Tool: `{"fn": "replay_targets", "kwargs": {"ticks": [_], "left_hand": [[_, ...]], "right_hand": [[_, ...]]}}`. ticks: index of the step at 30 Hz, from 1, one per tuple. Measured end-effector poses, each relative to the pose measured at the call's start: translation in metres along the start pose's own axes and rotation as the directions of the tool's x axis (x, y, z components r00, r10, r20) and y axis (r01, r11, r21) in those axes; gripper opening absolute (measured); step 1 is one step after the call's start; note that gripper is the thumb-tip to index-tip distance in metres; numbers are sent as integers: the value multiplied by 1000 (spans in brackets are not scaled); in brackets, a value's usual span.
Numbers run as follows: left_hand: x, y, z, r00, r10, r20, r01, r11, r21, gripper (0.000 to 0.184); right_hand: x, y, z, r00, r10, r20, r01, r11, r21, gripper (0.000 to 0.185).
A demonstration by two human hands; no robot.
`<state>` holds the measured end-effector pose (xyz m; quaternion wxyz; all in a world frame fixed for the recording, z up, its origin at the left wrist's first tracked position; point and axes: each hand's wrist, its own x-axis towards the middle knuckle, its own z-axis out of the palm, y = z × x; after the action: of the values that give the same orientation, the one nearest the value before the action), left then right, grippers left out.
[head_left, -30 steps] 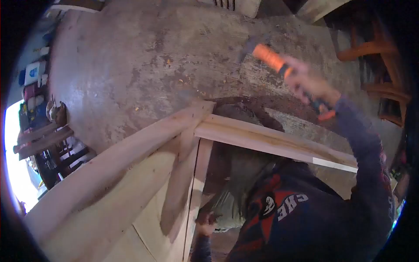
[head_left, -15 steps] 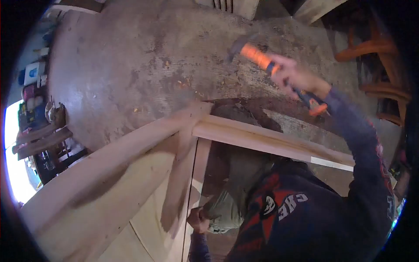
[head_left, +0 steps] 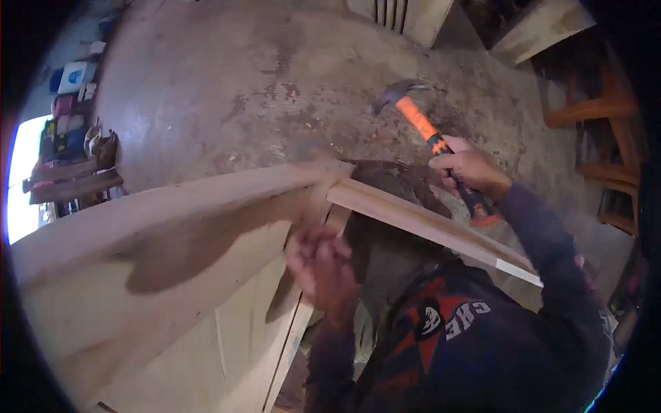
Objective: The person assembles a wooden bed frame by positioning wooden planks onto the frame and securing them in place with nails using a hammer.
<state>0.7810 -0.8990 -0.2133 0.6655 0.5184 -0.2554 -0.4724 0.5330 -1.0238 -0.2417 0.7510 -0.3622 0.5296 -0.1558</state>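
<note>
"How's the grip?"
"On my feed, the right hand (head_left: 471,167) wraps the hammer (head_left: 427,132), its head (head_left: 398,93) beyond the knuckles. Left of it, the left hand (head_left: 323,268) blurs over the wooden frame (head_left: 392,212); holding anything? I can't tell."
"I'd hold it clear of the hammer."

I've raised my left fingers (head_left: 323,242) from well below the frame corner (head_left: 336,171) to just below it; they're curled, too blurred to show what they may hold. My right fingers (head_left: 449,162) have come down about level with that corner, bringing the hammer (head_left: 417,118) along, its head now nearer the corner, its handle steeper and sharper to see. Left of the corner, the shadow (head_left: 180,258) has grown a rounded bulge, and the top rail (head_left: 172,205) looks flatter as my view has shifted.
</note>
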Motion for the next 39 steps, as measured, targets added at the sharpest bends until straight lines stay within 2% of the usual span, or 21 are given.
{"fn": "replay_targets", "kwargs": {"ticks": [1, 2, 3, 4, 5, 8, 11, 14, 15, 17, 19, 24, 26, 29, 31, 32, 33, 34, 36, 38, 39], "left_hand": [[13, -6, 19, 998, -27, 59, 34, 993, -113, 40], [26, -13, 38, 992, -54, 117, 79, 972, -220, 38], [36, -26, 49, 988, -84, 132, 127, 925, -359, 35], [39, -31, 55, 981, -114, 160, 179, 854, -489, 33], [40, -36, 53, 978, -107, 178, 183, 847, -499, 33], [40, -49, 53, 956, -46, 290, 177, 878, -446, 30], [37, -50, 72, 966, -36, 255, 127, 928, -352, 29], [39, -55, 77, 966, -52, 253, 140, 929, -342, 27], [39, -56, 77, 966, -62, 253, 133, 952, -274, 27], [39, -54, 79, 966, -75, 246, 127, 971, -203, 26], [41, -47, 83, 931, -133, 340, 186, 974, -128, 30], [36, -39, 57, 929, -210, 304, 245, 966, -83, 42], [40, -40, 46, 935, -224, 273, 254, 964, -78, 46], [59, -47, 37, 920, -317, 230, 312, 948, 61, 41], [71, -45, 46, 835, -473, 283, 314, 830, 461, 31], [75, -40, 52, 823, -489, 288, 322, 820, 473, 31], [80, -33, 59, 848, -437, 301, 173, 764, 622, 28], [87, -30, 63, 861, -388, 328, 20, 672, 740, 27], [121, -43, 59, 838, -296, 458, -297, 456, 839, 24], [149, -39, 79, 763, -395, 511, -456, 231, 859, 20], [163, -47, 80, 747, -412, 521, -462, 242, 853, 20]], "right_hand": [[-5, 2, 5, 992, -60, -112, 84, 970, 227, 37], [-9, 5, 9, 981, -158, -113, 183, 950, 254, 33], [-11, 8, 19, 979, -167, -120, 192, 950, 246, 33], [-17, 5, 37, 960, -195, -201, 242, 939, 244, 36], [-21, 2, 52, 932, -226, -284, 297, 925, 237, 39], [-17, 2, 74, 913, -309, -265, 365, 909, 199, 44], [-7, 3, 58, 928, -332, -168, 364, 904, 226, 51], [-9, -1, 52, 950, -292, -115, 309, 932, 187, 47], [-10, -2, 51, 949, -292, -116, 310, 932, 190, 47], [-10, -2, 50, 962, -268, -51, 271, 923, 273, 44], [-6, 1, 48, 959, -278, -47, 280, 919, 276, 43], [-7, 10, 55, 960, -265, -91, 279, 927, 249, 43], [-4, 12, 55, 941, -324, -97, 338, 881, 331, 40], [-1, 9, 53, 955, -276, -105, 296, 898, 325, 39], [7, 15, 48, 960, -257, -110, 279, 907, 315, 41], [8, 18, 46, 962, -247, -114, 270, 919, 287, 44], [10, 19, 46, 963, -234, -131, 264, 916, 301, 44], [12, 19, 46, 959, -244, -144, 272, 937, 220, 45], [24, 32, 44, 937, -281, -210, 311, 942, 125, 41], [25, 39, 32, 963, -190, -191, 208, 975, 80, 37], [22, 36, 28, 981, -124, -146, 127, 992, 10, 33]]}}
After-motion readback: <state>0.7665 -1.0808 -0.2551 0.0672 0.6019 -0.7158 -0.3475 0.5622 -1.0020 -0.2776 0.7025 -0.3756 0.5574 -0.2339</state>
